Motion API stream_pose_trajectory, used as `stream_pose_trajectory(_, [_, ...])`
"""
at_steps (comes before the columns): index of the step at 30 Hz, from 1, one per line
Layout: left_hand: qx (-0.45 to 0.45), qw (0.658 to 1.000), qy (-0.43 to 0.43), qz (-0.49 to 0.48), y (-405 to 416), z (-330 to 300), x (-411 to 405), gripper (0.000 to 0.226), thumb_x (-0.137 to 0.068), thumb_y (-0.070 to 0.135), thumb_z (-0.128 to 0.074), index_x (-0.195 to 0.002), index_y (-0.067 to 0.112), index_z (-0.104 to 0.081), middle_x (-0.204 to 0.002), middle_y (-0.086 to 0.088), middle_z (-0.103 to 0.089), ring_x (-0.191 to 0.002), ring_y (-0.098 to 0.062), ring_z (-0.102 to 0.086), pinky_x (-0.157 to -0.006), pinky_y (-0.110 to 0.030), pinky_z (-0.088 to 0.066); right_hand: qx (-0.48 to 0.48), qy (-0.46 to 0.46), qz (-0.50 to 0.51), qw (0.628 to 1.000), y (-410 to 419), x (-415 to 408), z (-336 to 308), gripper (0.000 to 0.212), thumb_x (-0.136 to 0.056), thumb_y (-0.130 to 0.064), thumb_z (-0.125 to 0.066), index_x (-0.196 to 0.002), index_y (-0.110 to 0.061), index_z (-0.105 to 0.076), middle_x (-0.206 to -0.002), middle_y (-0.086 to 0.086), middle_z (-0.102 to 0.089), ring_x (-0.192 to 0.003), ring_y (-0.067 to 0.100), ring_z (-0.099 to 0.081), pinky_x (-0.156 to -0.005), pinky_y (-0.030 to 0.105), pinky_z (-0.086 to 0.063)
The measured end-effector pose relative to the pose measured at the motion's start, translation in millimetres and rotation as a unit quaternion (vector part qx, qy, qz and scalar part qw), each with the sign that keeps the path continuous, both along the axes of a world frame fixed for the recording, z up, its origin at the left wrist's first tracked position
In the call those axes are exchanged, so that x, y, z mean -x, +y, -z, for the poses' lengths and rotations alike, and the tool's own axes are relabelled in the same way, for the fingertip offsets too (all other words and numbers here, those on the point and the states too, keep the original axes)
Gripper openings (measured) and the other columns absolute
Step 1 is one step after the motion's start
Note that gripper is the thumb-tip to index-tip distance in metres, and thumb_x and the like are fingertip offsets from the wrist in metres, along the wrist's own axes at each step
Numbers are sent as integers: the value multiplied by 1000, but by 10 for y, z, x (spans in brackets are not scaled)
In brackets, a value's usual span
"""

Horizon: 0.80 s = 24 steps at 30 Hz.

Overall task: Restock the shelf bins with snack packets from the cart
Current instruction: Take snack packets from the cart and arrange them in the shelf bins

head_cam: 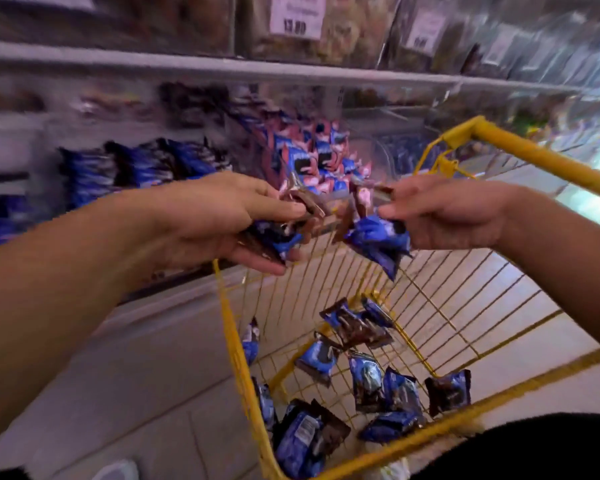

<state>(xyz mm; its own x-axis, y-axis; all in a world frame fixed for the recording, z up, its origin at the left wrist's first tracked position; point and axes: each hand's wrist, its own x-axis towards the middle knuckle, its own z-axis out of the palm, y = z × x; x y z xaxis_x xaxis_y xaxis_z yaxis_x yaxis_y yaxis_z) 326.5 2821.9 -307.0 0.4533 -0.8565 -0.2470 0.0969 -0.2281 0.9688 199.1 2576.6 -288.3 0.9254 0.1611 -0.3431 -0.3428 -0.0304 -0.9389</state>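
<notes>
Left hand (219, 220), fingers curled, grips a bunch of small blue and brown foil snack packets (284, 233). Right hand (454, 216) at three o'clock pinches more blue and brown packets (378, 240). Both hover above a yellow wire cart (440, 306), where loose packets (364, 375) lie at six o'clock. Blurred shelf bins of blue and pink packets (312, 154) sit at twelve o'clock.

Premises: a retail shop, snack aisle. Evidence: tiered shelving (222, 69) carrying clear bins of wrapped goods, with a printed price label (297, 15) fixed to an upper bin and blue-and-pink snack packets (321, 157) massed in a lower one. A yellow wire shopping cart (471, 306) holding loose packets stands on a pale tiled floor (146, 375) beside the shelving.
</notes>
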Motion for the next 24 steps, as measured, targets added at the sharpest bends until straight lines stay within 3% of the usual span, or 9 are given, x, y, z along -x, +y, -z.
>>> stream_pose_trajectory(2, [64,994,60,-59,327,-38,80,40,-73,28,-68,-107,6,-69,-97,-18,-75,-88,-33,-74,-63,-37,-61,-131,-41,17,990,382,-34,-96,41,-78,-23,-79,-114,-6,-72,-115,13,-72,-99,23,-72,-81,40,-60])
stream_pose_trajectory(4, [104,979,129,-121,566,-20,111,32,-79,30,-64,-102,8,-69,-85,-13,-74,-75,-27,-74,-61,-38,-61,-198,-74,47,976,811,-138,-79,32,-88,-23,-62,-112,-6,-74,-116,13,-72,-101,25,-72,-80,41,-60])
stream_pose_trajectory(7, [138,961,200,-134,840,26,64,58,-93,55,-46,-120,9,-67,-104,-15,-72,-86,-29,-69,-67,-40,-61,-195,-80,111,971,1360,-302,47,53,-90,-30,-55,-137,-5,-58,-140,14,-58,-127,32,-56,-104,45,-47])
stream_pose_trajectory(10, [148,960,202,-126,985,56,0,71,-90,70,-37,-111,13,-74,-110,-16,-73,-85,-28,-72,-65,-40,-60,-208,-81,151,963,1630,-395,146,54,-87,-34,-59,-135,-7,-58,-136,11,-60,-123,28,-56,-107,40,-40])
stream_pose_trajectory(13, [151,967,166,-121,951,64,-23,60,-81,65,-53,-105,16,-77,-107,-14,-74,-83,-25,-72,-66,-38,-59,-248,-86,150,953,1729,-437,220,56,-90,-30,-55,-141,-6,-53,-140,16,-58,-135,32,-48,-116,49,-33])
stream_pose_trajectory(16, [138,974,134,-121,911,94,-86,48,-72,42,-72,-110,12,-75,-111,-16,-73,-88,-28,-72,-67,-35,-60,-232,-104,177,951,1668,-441,269,58,-85,-26,-59,-138,-3,-54,-140,21,-57,-131,33,-51,-111,46,-41])
stream_pose_trajectory(19, [126,975,119,-135,909,145,-159,46,-68,27,-76,-111,11,-72,-111,-18,-72,-95,-34,-71,-73,-40,-61,-194,-135,188,953,1628,-413,296,55,-87,-18,-58,-138,1,-52,-138,23,-57,-120,33,-58,-101,41,-49])
stream_pose_trajectory(22, [130,968,128,-174,863,192,-203,48,-70,24,-74,-116,11,-66,-111,-18,-72,-99,-34,-72,-75,-42,-61,-121,-233,218,940,1617,-394,314,50,-85,-12,-62,-134,-2,-54,-130,22,-63,-114,32,-63,-98,44,-51])
stream_pose_trajectory(24, [147,956,178,-181,834,191,-214,40,-76,30,-69,-112,12,-69,-106,-14,-75,-92,-30,-74,-69,-41,-61,-21,-328,222,918,1615,-377,292,51,-81,-12,-67,-130,-6,-56,-120,12,-70,-112,28,-67,-96,41,-55])
